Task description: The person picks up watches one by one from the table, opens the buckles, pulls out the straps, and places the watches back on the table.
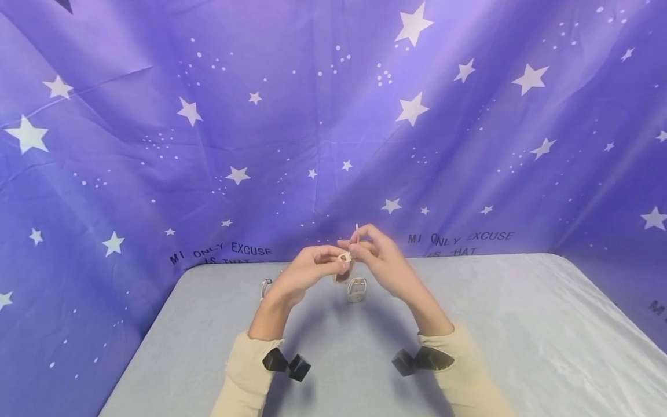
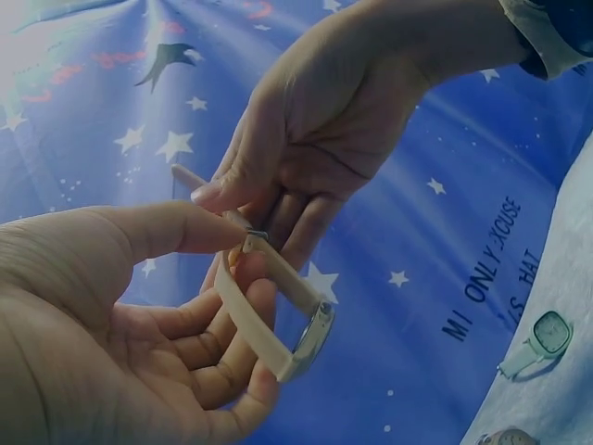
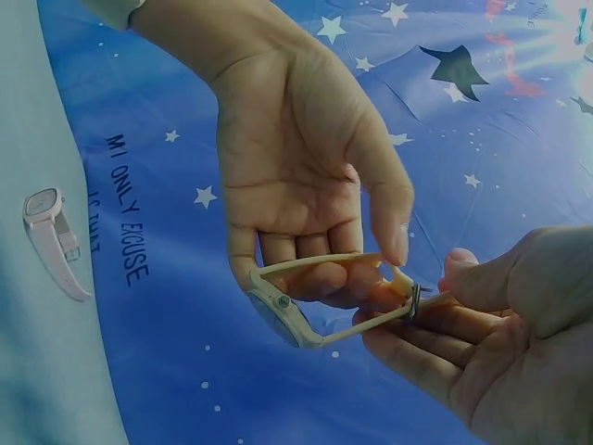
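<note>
Both hands hold a wristwatch with a beige strap (image 2: 248, 320), raised above the table. Its strap is bent into a loop, and the round case (image 3: 281, 315) hangs at the end away from the fingertips. My left hand (image 1: 307, 271) pinches one strap part beside the metal buckle (image 3: 415, 302), thumb and fingers on either side. My right hand (image 1: 384, 260) grips the other strap part close to the buckle, and the strap's tip (image 2: 190, 176) sticks out beyond its thumb. The fingers partly hide where the strap meets the buckle.
On the grey-blue table (image 1: 354, 370) a pale watch (image 1: 356, 291) stands on its curved strap behind the hands. Farther left lies a pink watch (image 3: 46, 209), partly hidden by the left wrist in the head view. A purple starry curtain (image 1: 312, 127) rises behind the table.
</note>
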`<state>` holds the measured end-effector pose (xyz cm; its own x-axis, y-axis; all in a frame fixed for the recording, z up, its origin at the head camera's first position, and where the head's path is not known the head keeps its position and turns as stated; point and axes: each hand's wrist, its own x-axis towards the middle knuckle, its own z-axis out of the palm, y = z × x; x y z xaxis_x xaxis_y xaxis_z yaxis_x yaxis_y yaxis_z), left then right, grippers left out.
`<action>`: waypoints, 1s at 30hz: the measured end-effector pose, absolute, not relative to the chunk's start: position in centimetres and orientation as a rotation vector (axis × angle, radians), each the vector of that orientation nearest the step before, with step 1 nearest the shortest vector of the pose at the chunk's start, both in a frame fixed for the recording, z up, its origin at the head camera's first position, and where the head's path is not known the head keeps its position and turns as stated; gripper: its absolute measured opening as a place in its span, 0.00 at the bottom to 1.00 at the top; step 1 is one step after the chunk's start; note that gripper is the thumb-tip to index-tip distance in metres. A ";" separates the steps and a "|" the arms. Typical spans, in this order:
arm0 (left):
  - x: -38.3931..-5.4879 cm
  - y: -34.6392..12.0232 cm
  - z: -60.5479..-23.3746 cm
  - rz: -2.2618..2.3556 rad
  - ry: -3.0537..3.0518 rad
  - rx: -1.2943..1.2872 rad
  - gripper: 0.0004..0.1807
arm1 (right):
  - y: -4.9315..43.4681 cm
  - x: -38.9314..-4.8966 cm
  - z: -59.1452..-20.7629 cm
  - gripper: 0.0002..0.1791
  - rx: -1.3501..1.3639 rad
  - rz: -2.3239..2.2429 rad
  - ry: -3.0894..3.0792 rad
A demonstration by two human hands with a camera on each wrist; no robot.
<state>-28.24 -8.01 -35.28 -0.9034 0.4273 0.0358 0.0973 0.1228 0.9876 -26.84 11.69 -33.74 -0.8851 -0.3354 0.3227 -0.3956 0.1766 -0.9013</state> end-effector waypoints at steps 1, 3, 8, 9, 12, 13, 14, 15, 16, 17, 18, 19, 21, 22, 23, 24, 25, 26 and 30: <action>-28.2 -8.0 -35.3 1.857 2.151 0.504 0.16 | 11.7 -26.8 -33.8 0.07 0.742 1.832 -2.372; -28.2 -7.8 -35.2 1.863 2.170 0.477 0.15 | 11.7 -26.8 -33.8 0.07 0.750 1.814 -2.377; -28.0 -7.5 -35.2 1.878 2.219 0.428 0.12 | 11.6 -26.8 -33.9 0.07 0.789 1.835 -2.368; -28.0 -7.4 -35.1 1.881 2.224 0.422 0.12 | 11.6 -26.8 -33.9 0.07 0.797 1.847 -2.364; -28.0 -7.3 -35.1 1.890 2.231 0.410 0.13 | 11.6 -27.0 -34.0 0.07 0.807 1.880 -2.351; -28.0 -7.3 -35.1 1.895 2.233 0.407 0.14 | 11.6 -27.0 -33.9 0.07 0.807 1.896 -2.344; -28.0 -7.3 -35.1 1.899 2.235 0.406 0.14 | 11.6 -27.1 -33.9 0.07 0.807 1.912 -2.336; -28.0 -7.2 -35.2 1.903 2.236 0.406 0.14 | 11.6 -27.2 -33.9 0.07 0.806 1.927 -2.329; -28.1 -7.2 -35.2 1.908 2.234 0.406 0.14 | 11.6 -27.2 -33.9 0.08 0.804 1.942 -2.322; -28.1 -7.2 -35.2 1.911 2.231 0.404 0.13 | 11.7 -27.3 -33.9 0.08 0.803 1.956 -2.315; -28.2 -7.3 -35.3 1.910 2.228 0.401 0.12 | 11.7 -27.3 -33.8 0.08 0.799 1.963 -2.316; -28.2 -7.3 -35.3 1.912 2.222 0.401 0.11 | 11.7 -27.2 -33.8 0.08 0.797 1.971 -2.316; -28.2 -7.3 -35.4 1.911 2.209 0.406 0.09 | 11.7 -27.2 -33.8 0.08 0.796 1.980 -2.317; -28.2 -7.3 -35.4 1.909 2.201 0.409 0.09 | 11.7 -27.2 -33.8 0.08 0.796 1.981 -2.318; -28.2 -7.2 -35.4 1.908 2.196 0.415 0.09 | 11.7 -27.2 -33.8 0.08 0.799 1.983 -2.316; -28.2 -7.2 -35.5 1.907 2.191 0.421 0.09 | 11.7 -27.2 -33.8 0.08 0.805 1.984 -2.311; -28.2 -7.2 -35.4 1.911 2.186 0.428 0.08 | 11.7 -27.2 -33.8 0.08 0.810 1.984 -2.304; -28.2 -7.1 -35.4 1.913 2.184 0.432 0.09 | 11.7 -27.2 -33.8 0.08 0.815 1.984 -2.294; -28.0 -7.1 -35.3 1.935 2.175 0.438 0.12 | 11.7 -27.1 -33.8 0.06 0.826 1.982 -2.261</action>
<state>-28.03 -7.06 -35.31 -0.9367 0.3467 0.0487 0.0888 0.1007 0.9909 -27.12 11.67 -33.78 -0.8594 -0.3690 0.3539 -0.3992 0.0515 -0.9154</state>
